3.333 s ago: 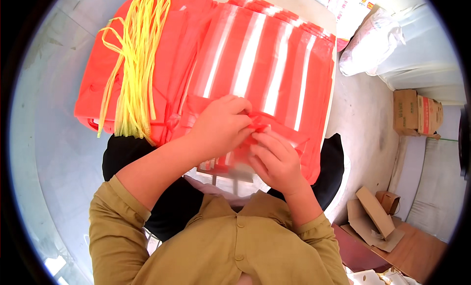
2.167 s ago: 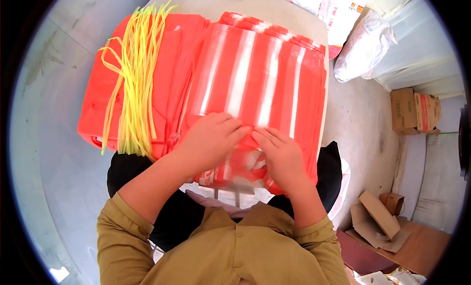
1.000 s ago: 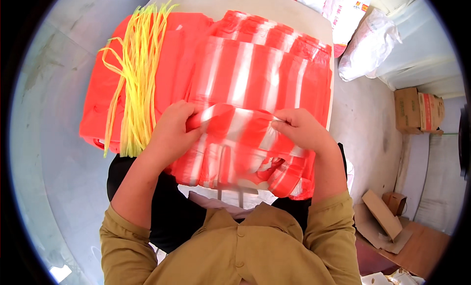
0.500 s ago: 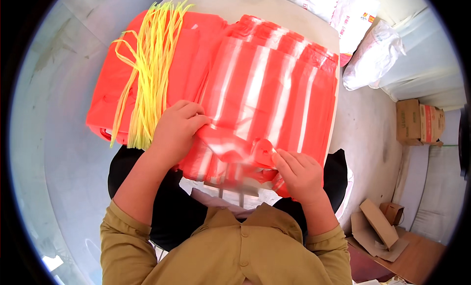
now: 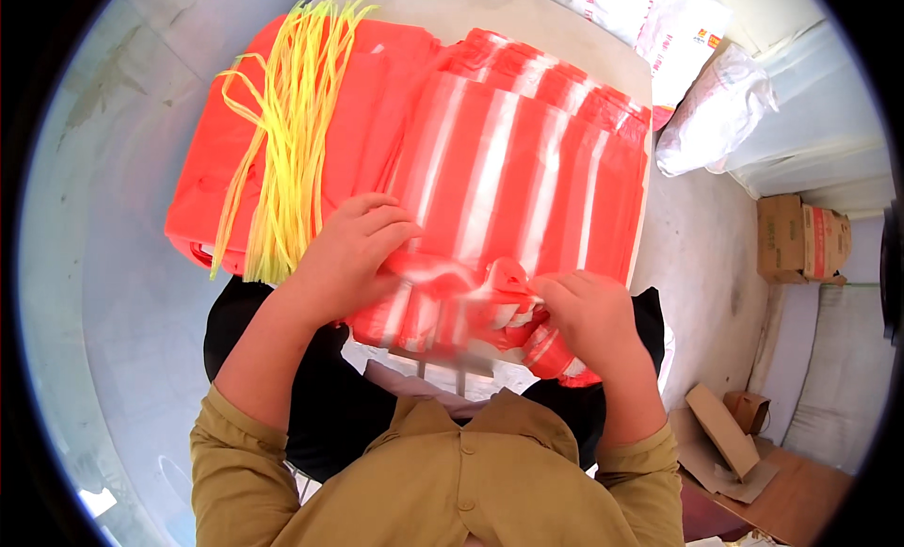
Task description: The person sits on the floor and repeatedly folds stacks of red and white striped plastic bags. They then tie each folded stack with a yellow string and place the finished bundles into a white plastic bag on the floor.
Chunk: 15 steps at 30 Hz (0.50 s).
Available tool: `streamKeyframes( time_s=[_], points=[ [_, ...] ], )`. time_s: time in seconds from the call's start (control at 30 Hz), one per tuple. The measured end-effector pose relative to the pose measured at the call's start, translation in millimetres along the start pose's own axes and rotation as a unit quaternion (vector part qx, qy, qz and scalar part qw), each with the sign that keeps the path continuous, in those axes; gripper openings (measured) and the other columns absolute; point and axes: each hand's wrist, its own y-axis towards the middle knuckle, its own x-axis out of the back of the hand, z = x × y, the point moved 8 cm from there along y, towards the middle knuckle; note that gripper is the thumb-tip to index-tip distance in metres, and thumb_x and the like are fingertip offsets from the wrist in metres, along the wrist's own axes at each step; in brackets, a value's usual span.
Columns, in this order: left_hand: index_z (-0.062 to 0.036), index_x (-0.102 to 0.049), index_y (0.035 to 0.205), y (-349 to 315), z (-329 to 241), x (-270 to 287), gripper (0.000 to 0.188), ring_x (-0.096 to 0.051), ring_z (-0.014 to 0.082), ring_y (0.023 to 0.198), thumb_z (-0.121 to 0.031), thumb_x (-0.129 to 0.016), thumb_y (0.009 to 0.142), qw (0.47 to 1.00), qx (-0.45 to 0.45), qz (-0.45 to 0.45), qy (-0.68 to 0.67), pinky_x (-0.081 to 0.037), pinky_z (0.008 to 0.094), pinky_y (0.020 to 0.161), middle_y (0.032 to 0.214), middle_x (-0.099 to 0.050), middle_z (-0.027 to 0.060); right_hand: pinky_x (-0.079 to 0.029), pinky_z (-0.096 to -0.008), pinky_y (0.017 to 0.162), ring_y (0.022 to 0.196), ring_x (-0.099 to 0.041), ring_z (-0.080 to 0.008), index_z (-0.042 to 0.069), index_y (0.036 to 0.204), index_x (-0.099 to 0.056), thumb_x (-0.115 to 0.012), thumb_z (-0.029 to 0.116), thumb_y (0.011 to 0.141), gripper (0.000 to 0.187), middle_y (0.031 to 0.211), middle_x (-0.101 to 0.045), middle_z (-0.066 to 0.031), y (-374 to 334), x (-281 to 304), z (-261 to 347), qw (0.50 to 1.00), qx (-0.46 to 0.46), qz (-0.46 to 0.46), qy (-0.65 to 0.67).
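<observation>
A stack of red-and-white striped plastic bags (image 5: 527,180) lies on a table in front of me. At its near edge, my left hand (image 5: 356,250) is closed on the gathered red edge of a plastic bag (image 5: 438,276). To the right, the closed fingers of my right hand (image 5: 589,312) pinch the same bag beside a curled red loop (image 5: 508,274). Between my hands the plastic is crumpled and partly blurred. My left fingertips are partly hidden.
Yellow plastic strands (image 5: 297,142) lie over a folded red plastic pile (image 5: 212,170) on the left. Behind the stack shows the tabletop (image 5: 565,48). White sacks (image 5: 716,109) stand at the far right, with cardboard boxes (image 5: 789,238) on the right.
My left hand has curled further over the bag's edge. My right hand has turned and shifted slightly right and up, and the plastic between them is more bunched.
</observation>
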Motion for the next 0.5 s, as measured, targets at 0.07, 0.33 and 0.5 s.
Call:
streamKeyframes(
  time_s=[0.07, 0.33, 0.5],
  points=[
    [-0.0047, -0.071, 0.099, 5.1, -4.2, -3.3, 0.027, -0.065, 0.0335, 0.107, -0.006, -0.080, 0.073, 0.996, 0.011, 0.034, -0.080, -0.054, 0.0428, 0.091, 0.102, -0.070, 0.0096, -0.056, -0.0411, 0.066, 0.078, -0.069, -0.0298, 0.009, 0.106, -0.073, -0.071, 0.005, 0.081, 0.025, 0.091, -0.073, -0.0088, 9.6, 2.3, -13.5, 0.999, -0.013, 0.028, 0.016],
    [-0.0011, -0.065, 0.122, -5.7, 37.9, -37.1, 0.031, -0.070, 0.0228, 0.101, -0.011, -0.075, 0.095, 0.899, 0.352, 0.141, -0.217, -0.055, 0.0350, 0.090, 0.106, -0.072, 0.0147, -0.043, -0.0339, 0.064, 0.066, -0.047, -0.0174, -0.002, 0.086, -0.061, -0.066, 0.017, 0.101, 0.025, 0.070, -0.052, -0.0034, 68.2, -26.3, -99.2, 0.939, -0.139, 0.169, 0.266],
    [-0.0021, -0.060, 0.130, -0.9, 42.5, -39.5, 0.034, -0.068, 0.0167, 0.113, -0.011, -0.070, 0.099, 0.881, 0.381, 0.061, -0.274, -0.053, 0.0308, 0.097, 0.115, -0.072, 0.0119, -0.043, -0.0291, 0.067, 0.075, -0.047, -0.0064, -0.001, 0.089, -0.063, -0.066, 0.019, 0.102, 0.024, 0.076, -0.050, 0.0038, 67.9, -50.9, -122.1, 0.898, -0.210, 0.159, 0.352]
  ],
)
